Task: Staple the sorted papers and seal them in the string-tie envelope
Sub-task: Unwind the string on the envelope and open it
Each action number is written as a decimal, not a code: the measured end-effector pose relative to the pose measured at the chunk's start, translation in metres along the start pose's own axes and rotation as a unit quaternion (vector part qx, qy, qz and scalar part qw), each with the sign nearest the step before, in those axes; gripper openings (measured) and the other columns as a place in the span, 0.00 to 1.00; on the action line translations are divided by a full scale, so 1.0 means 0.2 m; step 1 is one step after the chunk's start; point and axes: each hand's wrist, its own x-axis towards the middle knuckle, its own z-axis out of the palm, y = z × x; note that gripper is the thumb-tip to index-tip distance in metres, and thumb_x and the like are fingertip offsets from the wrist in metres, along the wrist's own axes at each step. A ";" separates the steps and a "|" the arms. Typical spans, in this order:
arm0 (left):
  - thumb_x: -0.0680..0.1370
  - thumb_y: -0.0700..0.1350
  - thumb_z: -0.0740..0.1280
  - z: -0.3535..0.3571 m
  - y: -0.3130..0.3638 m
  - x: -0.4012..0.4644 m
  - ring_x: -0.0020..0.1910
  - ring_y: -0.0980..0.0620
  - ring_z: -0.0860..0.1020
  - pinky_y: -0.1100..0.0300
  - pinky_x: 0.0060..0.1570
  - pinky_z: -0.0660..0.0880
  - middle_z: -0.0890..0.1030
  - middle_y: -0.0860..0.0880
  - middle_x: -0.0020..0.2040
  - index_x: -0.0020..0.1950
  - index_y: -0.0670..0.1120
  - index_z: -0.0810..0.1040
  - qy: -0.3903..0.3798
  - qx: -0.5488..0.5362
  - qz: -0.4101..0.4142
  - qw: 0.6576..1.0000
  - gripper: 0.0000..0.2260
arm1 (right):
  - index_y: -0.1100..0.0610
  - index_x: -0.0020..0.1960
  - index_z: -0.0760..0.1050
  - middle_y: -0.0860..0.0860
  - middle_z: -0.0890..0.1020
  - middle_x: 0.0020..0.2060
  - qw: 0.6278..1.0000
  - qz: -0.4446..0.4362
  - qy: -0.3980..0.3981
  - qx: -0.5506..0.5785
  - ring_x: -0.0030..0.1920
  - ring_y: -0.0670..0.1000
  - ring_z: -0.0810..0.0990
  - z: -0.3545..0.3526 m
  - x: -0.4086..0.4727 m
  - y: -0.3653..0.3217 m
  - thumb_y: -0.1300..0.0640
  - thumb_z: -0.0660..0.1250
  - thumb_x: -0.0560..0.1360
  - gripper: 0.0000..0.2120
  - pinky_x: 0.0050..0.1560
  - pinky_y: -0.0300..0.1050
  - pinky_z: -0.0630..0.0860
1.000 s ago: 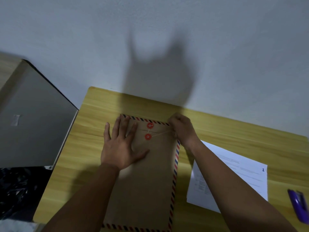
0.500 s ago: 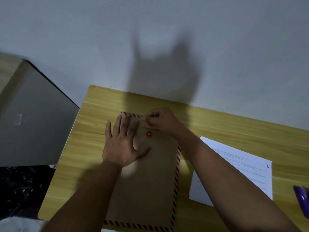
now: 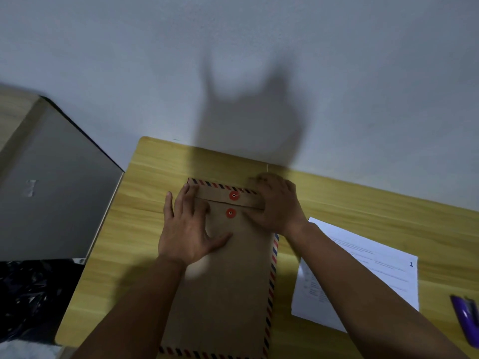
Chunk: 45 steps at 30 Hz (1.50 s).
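Both hands — left [image 3: 187, 230], right [image 3: 278, 203] — press flat on envelope [image 3: 228, 281]; paper [image 3: 363, 270], stapler [image 3: 466, 320] alongside.

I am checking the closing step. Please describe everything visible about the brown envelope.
The envelope looks like brown kraft paper with a red-and-blue striped border. It lies flat on the wooden table, flap folded down. One red disc sits on the flap, another below it. A thin string leaves the upper disc. The left hand and right hand press on it.
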 end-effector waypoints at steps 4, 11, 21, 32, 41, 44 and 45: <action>0.71 0.80 0.61 0.00 -0.01 0.00 0.86 0.41 0.50 0.31 0.80 0.50 0.56 0.41 0.84 0.67 0.52 0.77 -0.001 -0.005 0.007 1.000 0.39 | 0.50 0.73 0.74 0.52 0.79 0.63 0.999 -0.037 -0.013 -0.016 0.63 0.57 0.76 0.01 0.00 -0.02 0.50 0.69 0.72 0.28 0.60 0.55 0.74; 0.71 0.82 0.58 0.00 0.00 0.00 0.86 0.40 0.43 0.31 0.81 0.49 0.44 0.43 0.87 0.81 0.60 0.65 -0.013 -0.005 0.003 1.000 0.44 | 0.50 0.62 0.83 0.50 0.82 0.53 1.000 -0.015 0.000 0.002 0.53 0.54 0.79 -0.03 0.02 -0.06 0.51 0.63 0.82 0.13 0.50 0.52 0.78; 0.77 0.75 0.58 -0.33 0.20 -0.17 0.85 0.36 0.41 0.32 0.79 0.39 0.45 0.44 0.87 0.85 0.56 0.55 -0.111 0.019 -0.107 0.988 0.41 | 0.40 0.37 0.76 0.45 0.79 0.35 0.989 0.049 -0.043 0.133 0.40 0.52 0.77 -0.51 -0.14 -0.24 0.57 0.62 0.80 0.17 0.44 0.47 0.72; 0.73 0.70 0.69 -1.03 0.71 -0.21 0.42 0.48 0.80 0.50 0.44 0.78 0.81 0.48 0.39 0.39 0.50 0.79 -0.092 -0.432 -0.256 0.860 0.23 | 0.47 0.30 0.71 0.43 0.74 0.25 0.974 0.034 0.055 0.216 0.29 0.43 0.71 -1.03 -0.68 -0.61 0.58 0.62 0.80 0.19 0.35 0.43 0.68; 0.74 0.63 0.73 -1.26 0.79 -0.28 0.32 0.47 0.72 0.54 0.36 0.74 0.74 0.44 0.35 0.41 0.48 0.73 -0.127 -0.539 -0.277 0.785 0.20 | 0.44 0.43 0.84 0.37 0.79 0.28 0.954 0.027 0.119 0.272 0.31 0.37 0.76 -1.19 -0.96 -0.77 0.59 0.62 0.82 0.17 0.37 0.33 0.70; 0.77 0.57 0.74 -1.28 0.79 -0.28 0.36 0.48 0.75 0.53 0.40 0.82 0.75 0.45 0.38 0.45 0.47 0.73 -0.135 -0.559 -0.280 0.769 0.16 | 0.50 0.49 0.85 0.33 0.79 0.29 0.954 0.031 0.127 0.268 0.33 0.36 0.77 -1.18 -1.00 -0.80 0.58 0.61 0.82 0.13 0.37 0.32 0.70; 0.78 0.54 0.74 -1.28 0.79 -0.27 0.39 0.49 0.77 0.51 0.44 0.84 0.77 0.45 0.39 0.45 0.47 0.74 -0.137 -0.568 -0.282 0.761 0.14 | 0.47 0.46 0.83 0.32 0.78 0.29 0.956 0.033 0.128 0.262 0.32 0.36 0.76 -1.17 -1.01 -0.82 0.58 0.61 0.82 0.14 0.36 0.31 0.68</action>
